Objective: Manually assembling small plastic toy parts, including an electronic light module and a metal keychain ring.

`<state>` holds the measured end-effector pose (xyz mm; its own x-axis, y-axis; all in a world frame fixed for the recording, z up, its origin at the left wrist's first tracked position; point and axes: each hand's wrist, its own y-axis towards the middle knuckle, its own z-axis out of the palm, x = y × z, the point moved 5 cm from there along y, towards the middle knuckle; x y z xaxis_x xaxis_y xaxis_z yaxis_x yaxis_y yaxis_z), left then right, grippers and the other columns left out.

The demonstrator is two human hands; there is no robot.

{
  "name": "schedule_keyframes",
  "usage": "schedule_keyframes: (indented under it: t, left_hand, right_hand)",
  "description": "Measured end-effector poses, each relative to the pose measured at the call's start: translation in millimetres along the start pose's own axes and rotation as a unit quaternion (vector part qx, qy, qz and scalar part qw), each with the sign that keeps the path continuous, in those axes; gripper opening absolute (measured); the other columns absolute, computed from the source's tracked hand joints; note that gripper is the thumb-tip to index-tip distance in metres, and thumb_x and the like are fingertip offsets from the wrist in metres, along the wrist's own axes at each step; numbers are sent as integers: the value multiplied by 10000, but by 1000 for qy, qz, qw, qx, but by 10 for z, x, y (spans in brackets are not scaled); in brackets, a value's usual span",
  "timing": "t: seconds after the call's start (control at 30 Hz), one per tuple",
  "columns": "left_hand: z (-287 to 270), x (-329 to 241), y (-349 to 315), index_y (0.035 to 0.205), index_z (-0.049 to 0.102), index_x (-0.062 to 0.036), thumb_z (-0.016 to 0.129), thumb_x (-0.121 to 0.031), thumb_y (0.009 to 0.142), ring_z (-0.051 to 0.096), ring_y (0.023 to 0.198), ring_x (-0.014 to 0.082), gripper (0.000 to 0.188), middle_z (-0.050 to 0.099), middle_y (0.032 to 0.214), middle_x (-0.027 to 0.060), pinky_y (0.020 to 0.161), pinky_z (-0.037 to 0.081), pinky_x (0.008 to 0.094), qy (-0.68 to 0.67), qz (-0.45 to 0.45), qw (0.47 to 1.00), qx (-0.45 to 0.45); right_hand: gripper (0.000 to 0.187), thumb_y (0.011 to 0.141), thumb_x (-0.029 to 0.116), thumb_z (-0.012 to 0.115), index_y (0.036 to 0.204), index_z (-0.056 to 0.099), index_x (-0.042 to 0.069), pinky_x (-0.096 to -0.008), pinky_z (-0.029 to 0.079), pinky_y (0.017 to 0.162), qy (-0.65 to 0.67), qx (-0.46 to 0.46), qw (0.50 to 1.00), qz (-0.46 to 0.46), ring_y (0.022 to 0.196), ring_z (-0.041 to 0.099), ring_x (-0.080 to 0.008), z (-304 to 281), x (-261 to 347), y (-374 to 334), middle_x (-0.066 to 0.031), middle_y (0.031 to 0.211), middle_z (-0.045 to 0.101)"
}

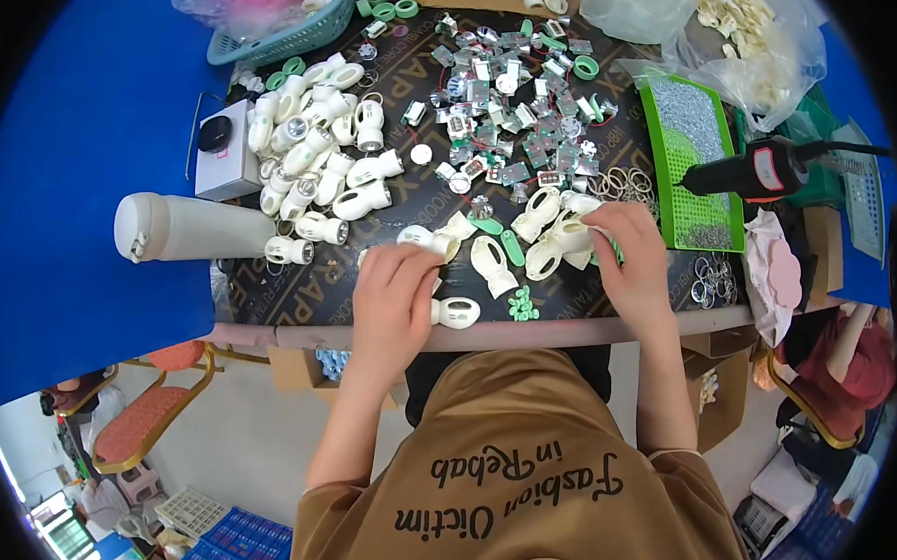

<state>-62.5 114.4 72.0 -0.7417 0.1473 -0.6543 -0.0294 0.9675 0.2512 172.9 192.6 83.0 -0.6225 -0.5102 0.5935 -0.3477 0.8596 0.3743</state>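
My left hand (397, 287) is closed, its fingertips on a white plastic flashlight shell (429, 242). Below it, another white shell with an oval opening (457, 313) lies near the table edge. My right hand (630, 257) curls its fingers and thumb around the edge of a white shell half (571, 237) in a small cluster of shells. Between my hands lie a loose shell half (492, 264), a green oval button strip (511, 247) and a little heap of small green pieces (523, 305). The right fingers partly hide what they grip.
Assembled white flashlights (308, 151) are piled left, beside a white bottle (196, 227). Circuit units with reflectors (521, 107) cover the middle back. At right stand a green tray of small metal parts (666, 175), a black electric screwdriver (734, 173) and metal rings (714, 280).
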Motion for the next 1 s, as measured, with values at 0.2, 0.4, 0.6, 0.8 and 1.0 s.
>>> schedule_keyframes:
  t: [0.2,0.4,0.6,0.8,1.0]
  left_hand:
    - [150,77,134,1111,539,-44,633,-100,752,464,1067,306,375,532,1105,119,896,370,407,98,19,990,95]
    - [100,140,183,1042,567,-27,641,-64,730,550,951,259,323,582,1045,107,838,432,338,-58,-69,992,85]
    - [319,111,160,1177,434,-18,572,-216,883,544,1037,272,381,560,1076,141,897,436,379,-735,-200,645,52]
    - [554,-128,113,1196,400,-38,618,-241,850,463,1154,301,456,495,1146,138,953,400,413,-807,-171,561,72]
    - [566,-262,-113,1069,479,-38,681,-65,706,466,1071,214,417,463,1113,96,949,364,354,-662,-78,741,77]
  right_hand:
    - [153,755,-11,583,896,599,47,-364,443,702,17,14,1000,-6,810,547,-286,64,114,-7,-101,866,580]
    - [133,758,-18,592,877,613,36,-335,451,672,59,11,998,4,761,556,-256,110,105,-123,-93,838,591]
    - [123,809,-7,577,929,600,3,-268,467,657,309,78,942,108,714,576,-155,265,283,-98,-86,839,602]
    - [253,853,50,576,1073,459,7,-265,465,724,490,116,848,167,811,566,-127,464,414,-225,-77,920,577]
    - [229,876,-2,509,1087,422,23,-215,428,689,610,94,745,254,798,515,-80,479,272,-371,-46,973,532]
